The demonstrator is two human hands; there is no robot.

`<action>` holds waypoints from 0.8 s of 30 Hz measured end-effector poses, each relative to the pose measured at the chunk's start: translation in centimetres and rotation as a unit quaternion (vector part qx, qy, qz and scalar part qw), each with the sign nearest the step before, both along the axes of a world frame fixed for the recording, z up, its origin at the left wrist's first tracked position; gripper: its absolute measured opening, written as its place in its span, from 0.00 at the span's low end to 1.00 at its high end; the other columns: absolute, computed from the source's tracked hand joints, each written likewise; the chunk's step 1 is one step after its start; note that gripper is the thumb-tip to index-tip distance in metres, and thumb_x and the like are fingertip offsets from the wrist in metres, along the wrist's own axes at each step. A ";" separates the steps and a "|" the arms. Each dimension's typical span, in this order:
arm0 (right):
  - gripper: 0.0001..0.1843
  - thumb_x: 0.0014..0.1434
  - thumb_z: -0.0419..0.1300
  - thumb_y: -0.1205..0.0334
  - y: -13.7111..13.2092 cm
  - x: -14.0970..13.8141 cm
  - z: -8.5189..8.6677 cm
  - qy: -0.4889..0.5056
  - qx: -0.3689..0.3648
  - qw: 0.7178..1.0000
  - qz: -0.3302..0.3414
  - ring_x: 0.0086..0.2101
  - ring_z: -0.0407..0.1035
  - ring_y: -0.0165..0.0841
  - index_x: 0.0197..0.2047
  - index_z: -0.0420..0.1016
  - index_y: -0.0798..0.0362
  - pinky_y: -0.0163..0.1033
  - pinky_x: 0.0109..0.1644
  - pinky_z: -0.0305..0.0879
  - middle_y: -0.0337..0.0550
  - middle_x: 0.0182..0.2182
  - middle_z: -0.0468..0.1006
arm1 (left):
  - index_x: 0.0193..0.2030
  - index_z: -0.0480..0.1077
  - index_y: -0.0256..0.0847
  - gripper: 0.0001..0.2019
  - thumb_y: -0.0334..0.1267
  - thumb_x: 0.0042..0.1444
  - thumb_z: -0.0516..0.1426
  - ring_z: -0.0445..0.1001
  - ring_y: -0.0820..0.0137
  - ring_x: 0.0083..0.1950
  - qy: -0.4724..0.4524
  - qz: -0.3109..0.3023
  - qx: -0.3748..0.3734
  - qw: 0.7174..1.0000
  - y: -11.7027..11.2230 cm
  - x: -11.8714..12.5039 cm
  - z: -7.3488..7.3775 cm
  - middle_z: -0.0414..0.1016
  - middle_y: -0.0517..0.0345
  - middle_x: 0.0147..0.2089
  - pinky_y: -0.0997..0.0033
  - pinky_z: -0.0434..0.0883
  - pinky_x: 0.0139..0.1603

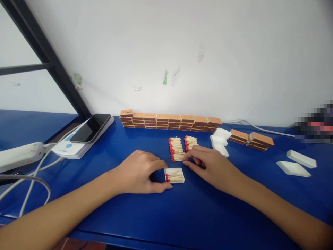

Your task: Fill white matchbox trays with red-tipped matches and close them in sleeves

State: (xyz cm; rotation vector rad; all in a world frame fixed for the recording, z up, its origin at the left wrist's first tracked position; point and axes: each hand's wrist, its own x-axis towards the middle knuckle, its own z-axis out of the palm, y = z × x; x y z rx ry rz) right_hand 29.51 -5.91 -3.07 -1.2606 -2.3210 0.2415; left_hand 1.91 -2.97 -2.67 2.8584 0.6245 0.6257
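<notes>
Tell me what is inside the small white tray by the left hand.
Red-headed matches lie flat in the white tray, heads toward the left hand. The floor beneath them is covered.

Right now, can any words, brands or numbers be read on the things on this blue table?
Nothing reads clearly.
Row of orange-brown cardboard matchboxes: small dark marks, too small to read.
Flat white plastic device with blue markings: too blurred.
Black phone on it: screen dark, no text.
White card tray of red-tipped matches: blank.
</notes>
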 end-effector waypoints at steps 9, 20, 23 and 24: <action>0.06 0.68 0.60 0.66 -0.3 -0.3 0.1 -0.007 -0.004 1.000 0.010 0.28 0.67 0.30 0.43 0.80 0.49 0.35 0.30 0.61 0.37 0.29 0.73 | 0.45 0.79 0.39 0.19 0.55 0.64 0.63 0.75 0.69 0.28 0.001 0.003 0.008 1.000 0.0 0.0 0.0 0.77 0.60 0.29 0.68 0.64 0.30; 0.05 0.69 0.61 0.66 -0.3 -0.3 -0.1 -0.005 -0.012 1.000 0.007 0.27 0.66 0.30 0.44 0.80 0.51 0.35 0.30 0.62 0.37 0.30 0.73 | 0.45 0.80 0.38 0.18 0.53 0.62 0.65 0.75 0.68 0.28 -0.003 -0.004 0.006 1.000 0.1 -0.1 -0.1 0.77 0.60 0.29 0.67 0.63 0.29; 0.06 0.70 0.61 0.66 -0.2 -0.3 -0.1 -0.006 -0.002 1.000 0.014 0.28 0.67 0.30 0.45 0.80 0.50 0.35 0.30 0.63 0.38 0.31 0.75 | 0.45 0.80 0.38 0.18 0.53 0.62 0.65 0.75 0.68 0.28 -0.001 -0.002 0.009 1.000 0.1 -0.1 0.0 0.77 0.60 0.29 0.66 0.63 0.29; 0.07 0.70 0.61 0.66 -0.2 -0.3 -0.2 -0.006 0.005 1.000 0.016 0.28 0.67 0.30 0.46 0.81 0.51 0.36 0.31 0.63 0.39 0.32 0.75 | 0.45 0.80 0.38 0.18 0.53 0.62 0.65 0.75 0.68 0.28 -0.002 -0.001 0.010 1.000 0.1 0.0 0.0 0.77 0.60 0.29 0.66 0.63 0.29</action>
